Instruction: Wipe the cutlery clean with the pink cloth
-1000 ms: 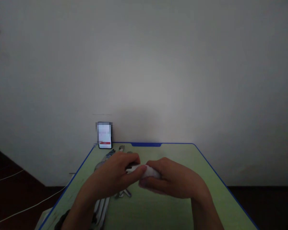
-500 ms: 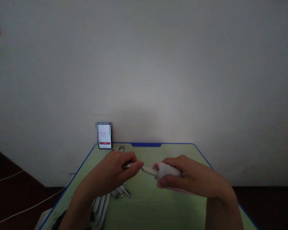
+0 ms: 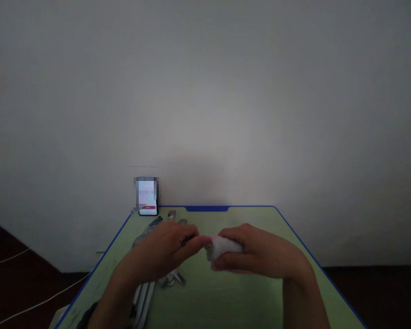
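Note:
My left hand [image 3: 169, 244] is closed in a pinch near the middle of the table. In it is the end of a slim white-handled utensil, whose head is hidden by my fingers. My right hand [image 3: 260, 251] grips a white and pink cloth [image 3: 226, 247] wrapped around the utensil's handle. The cloth's left edge meets my left fingertips, so the handle is covered. Behind my left hand lie forks [image 3: 171, 213], tines showing, and other metal cutlery [image 3: 154, 224]. Light-coloured handles [image 3: 174, 277] stick out below that hand.
The pale green table [image 3: 219, 301] has a blue rim and stands against a grey wall [image 3: 205, 114]. A lit phone [image 3: 147, 196] leans upright at the back left corner. Long pale ribbed pieces [image 3: 143, 301] lie beside my left forearm. A white cable [image 3: 37, 301] hangs at the left.
My right hand and the cloth have slid left along the handle to my left fingertips. The handle, bare between my hands before, is now covered. The view has shifted slightly.

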The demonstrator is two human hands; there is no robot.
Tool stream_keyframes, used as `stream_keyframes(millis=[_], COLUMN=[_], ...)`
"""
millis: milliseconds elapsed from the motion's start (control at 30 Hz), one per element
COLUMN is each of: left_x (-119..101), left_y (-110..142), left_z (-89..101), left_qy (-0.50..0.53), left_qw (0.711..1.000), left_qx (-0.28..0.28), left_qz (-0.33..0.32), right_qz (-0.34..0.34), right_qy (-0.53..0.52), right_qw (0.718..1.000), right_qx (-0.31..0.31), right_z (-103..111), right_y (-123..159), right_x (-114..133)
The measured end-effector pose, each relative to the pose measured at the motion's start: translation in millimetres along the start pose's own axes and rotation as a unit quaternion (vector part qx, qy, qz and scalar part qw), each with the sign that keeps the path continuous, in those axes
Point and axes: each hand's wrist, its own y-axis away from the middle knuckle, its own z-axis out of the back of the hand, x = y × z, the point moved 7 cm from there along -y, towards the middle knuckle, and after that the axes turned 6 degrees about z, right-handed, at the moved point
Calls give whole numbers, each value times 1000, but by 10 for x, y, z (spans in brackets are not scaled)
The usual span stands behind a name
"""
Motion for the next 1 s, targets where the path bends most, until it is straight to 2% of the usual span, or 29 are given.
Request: stream_keyframes(millis=[133,267,500,800,867,1000], left_x=[77,79,92,34,-1,29], left_y=[16,9,-26,22,24,46], left_z=[28,57,36,19,41,76], left_qy=[45,71,28,-1,13,104], left_qw=[999,997,997,996,997,990], left_qx=[3,-17,-46,-43,-55,-78], left_qz=[14,35,64,76,60,47], right_qz=[3,-11,-8,12,10,2], right_qy=[-13,6,55,58,59,34], right_qw=[1000,999,997,998,998,998], right_qx=[-17,-29,-54,-29,-34,-48], right_z=[89,106,36,-56,-45,-42], right_y=[109,114,-2,-72,-73,-43], right_x=[-11,-5,-19,-100,-99,-85])
